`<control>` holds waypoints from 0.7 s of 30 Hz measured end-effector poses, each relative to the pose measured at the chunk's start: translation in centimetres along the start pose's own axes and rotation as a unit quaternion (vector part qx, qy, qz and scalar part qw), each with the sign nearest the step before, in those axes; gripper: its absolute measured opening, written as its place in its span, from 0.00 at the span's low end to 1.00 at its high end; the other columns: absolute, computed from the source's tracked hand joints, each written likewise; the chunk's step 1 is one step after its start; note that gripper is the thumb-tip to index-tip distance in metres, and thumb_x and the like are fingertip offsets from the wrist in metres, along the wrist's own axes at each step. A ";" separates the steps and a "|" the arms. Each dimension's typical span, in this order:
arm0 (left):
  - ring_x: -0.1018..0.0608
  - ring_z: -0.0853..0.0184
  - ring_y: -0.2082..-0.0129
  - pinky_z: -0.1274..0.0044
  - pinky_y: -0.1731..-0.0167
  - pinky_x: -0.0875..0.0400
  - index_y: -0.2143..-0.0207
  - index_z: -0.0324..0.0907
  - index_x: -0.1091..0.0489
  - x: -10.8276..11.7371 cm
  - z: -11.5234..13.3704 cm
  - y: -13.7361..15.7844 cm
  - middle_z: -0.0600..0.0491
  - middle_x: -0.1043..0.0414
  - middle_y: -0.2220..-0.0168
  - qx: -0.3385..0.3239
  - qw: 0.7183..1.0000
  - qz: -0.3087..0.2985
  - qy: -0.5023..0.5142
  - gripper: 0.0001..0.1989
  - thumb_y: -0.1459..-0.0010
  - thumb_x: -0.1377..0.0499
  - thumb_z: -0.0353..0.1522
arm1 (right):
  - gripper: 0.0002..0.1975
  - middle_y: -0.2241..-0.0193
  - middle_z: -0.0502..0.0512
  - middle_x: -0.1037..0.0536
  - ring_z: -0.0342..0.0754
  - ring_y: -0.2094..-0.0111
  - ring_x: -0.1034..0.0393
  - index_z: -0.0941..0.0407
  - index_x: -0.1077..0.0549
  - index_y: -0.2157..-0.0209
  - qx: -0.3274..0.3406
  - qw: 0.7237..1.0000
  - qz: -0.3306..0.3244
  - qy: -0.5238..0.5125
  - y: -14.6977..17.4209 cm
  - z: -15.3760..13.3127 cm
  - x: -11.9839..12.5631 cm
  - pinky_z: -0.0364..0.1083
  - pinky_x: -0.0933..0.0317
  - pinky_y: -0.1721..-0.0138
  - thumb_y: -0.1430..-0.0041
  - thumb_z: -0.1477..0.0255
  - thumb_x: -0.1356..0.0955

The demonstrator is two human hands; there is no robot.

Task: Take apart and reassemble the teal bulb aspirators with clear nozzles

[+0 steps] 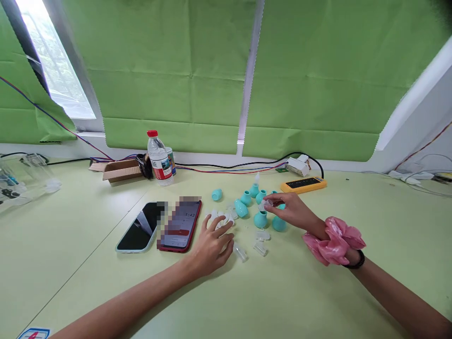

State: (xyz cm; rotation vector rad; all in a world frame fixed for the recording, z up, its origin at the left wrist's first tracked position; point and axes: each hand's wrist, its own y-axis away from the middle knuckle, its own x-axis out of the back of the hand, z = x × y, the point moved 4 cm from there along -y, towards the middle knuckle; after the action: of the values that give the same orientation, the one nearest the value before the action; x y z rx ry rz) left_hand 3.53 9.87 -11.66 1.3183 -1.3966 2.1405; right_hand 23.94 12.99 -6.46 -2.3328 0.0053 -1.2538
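My right hand (293, 209) pinches a small clear plastic piece (265, 204) between thumb and fingers, just above the mouth of a turquoise vase-shaped bottle (260, 220). Several more such turquoise bottles stand or lie around it; one lying bottle (241, 208) is to its left, and another (216, 194) lies farther left. My left hand (215, 242) is open, its fingers spread at a pile of small whitish plastic pieces (231, 215). On the table near that hand are a clear tube-like piece (240, 253) and a second clear piece (260, 248).
Left of my left hand lie a red-cased phone (180, 226) and a phone in a pale case (141, 228). Behind stand a red-capped water bottle (160, 160) and an open cardboard box (123, 170). A yellow power strip (303, 185) and cables line the wall.
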 end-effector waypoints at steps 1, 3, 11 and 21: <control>0.37 0.58 0.52 0.58 0.53 0.48 0.68 0.42 0.30 0.0 0.1 0.0 0.51 0.32 0.57 -0.004 1.000 0.001 -0.001 0.09 0.49 0.49 0.28 | 0.10 0.74 0.52 0.24 0.45 0.74 0.30 0.58 0.27 0.68 0.003 1.000 -0.008 0.009 0.0 0.2 0.0 0.44 0.34 0.71 0.53 0.72 0.35; 0.37 0.58 0.52 0.57 0.52 0.49 0.67 0.42 0.31 -0.1 0.1 0.1 0.50 0.32 0.57 -0.009 1.000 0.001 -0.004 0.09 0.49 0.50 0.27 | 0.10 0.75 0.52 0.24 0.45 0.75 0.30 0.58 0.26 0.68 0.011 0.999 -0.023 0.027 0.0 0.5 0.0 0.43 0.35 0.72 0.53 0.72 0.36; 0.38 0.58 0.53 0.61 0.55 0.46 0.61 0.41 0.35 -0.3 0.0 -0.5 0.50 0.33 0.57 -0.009 1.000 -0.021 -0.004 0.11 0.47 0.51 0.30 | 0.10 0.79 0.51 0.25 0.44 0.78 0.32 0.59 0.26 0.70 0.020 0.994 -0.094 0.054 0.0 0.9 0.0 0.40 0.39 0.78 0.53 0.71 0.36; 0.39 0.51 0.58 0.60 0.68 0.40 0.57 0.43 0.38 -5.8 0.6 -7.5 0.43 0.42 0.54 0.076 0.989 -0.123 -0.030 0.21 0.51 0.49 0.44 | 0.09 0.79 0.52 0.25 0.44 0.78 0.32 0.60 0.27 0.71 0.020 0.990 -0.129 0.054 0.1 0.6 0.5 0.40 0.40 0.78 0.53 0.71 0.36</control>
State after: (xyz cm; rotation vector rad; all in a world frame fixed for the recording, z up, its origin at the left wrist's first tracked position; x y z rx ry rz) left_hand 11.75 14.56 -11.77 1.5342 -1.0443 2.0879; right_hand 24.71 13.05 -6.42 -2.2826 -0.2920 -1.4886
